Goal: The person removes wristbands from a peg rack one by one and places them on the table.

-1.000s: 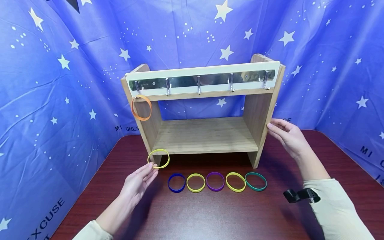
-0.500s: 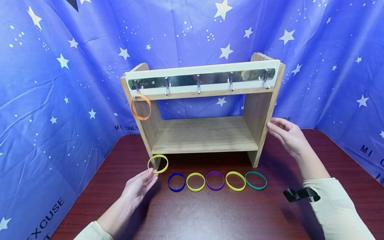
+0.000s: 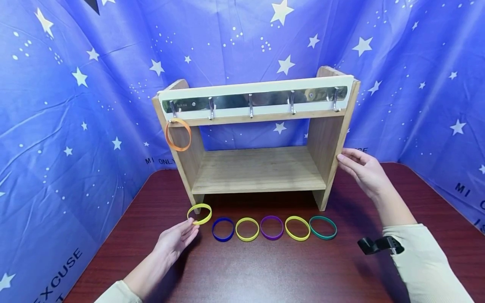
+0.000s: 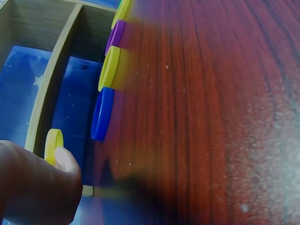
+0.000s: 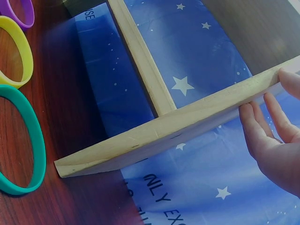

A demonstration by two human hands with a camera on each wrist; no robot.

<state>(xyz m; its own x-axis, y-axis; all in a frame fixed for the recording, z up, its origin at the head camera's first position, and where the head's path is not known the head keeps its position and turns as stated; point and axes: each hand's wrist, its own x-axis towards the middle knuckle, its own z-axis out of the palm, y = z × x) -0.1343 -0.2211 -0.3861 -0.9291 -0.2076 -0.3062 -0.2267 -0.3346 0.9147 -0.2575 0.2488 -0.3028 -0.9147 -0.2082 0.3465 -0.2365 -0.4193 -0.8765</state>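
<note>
My left hand (image 3: 173, 241) pinches a yellow wristband (image 3: 205, 220) between thumb and fingers, just above the table near the shelf's front left foot. That band also shows in the left wrist view, at the thumb tip. With its fingertips, my right hand (image 3: 364, 173) touches the right side panel (image 3: 333, 168) of the wooden shelf; the right wrist view shows thumb on the front edge and fingers on the outer face. An orange wristband (image 3: 188, 136) hangs from the leftmost hook (image 3: 172, 110) of the metal hook rail (image 3: 231, 103).
On the table (image 3: 265, 269) before the shelf lies a row of wristbands: blue (image 3: 214, 235), yellow (image 3: 237, 235), purple (image 3: 262, 234), another yellow (image 3: 287, 232) and green (image 3: 322, 238). Blue star-patterned cloth (image 3: 242, 42) hangs behind and at both sides. A black strap (image 3: 379, 246) circles the right sleeve.
My left hand has lowered the yellow wristband toward the table, and the band looks more tilted toward flat. My right hand stays at the shelf's side panel.
</note>
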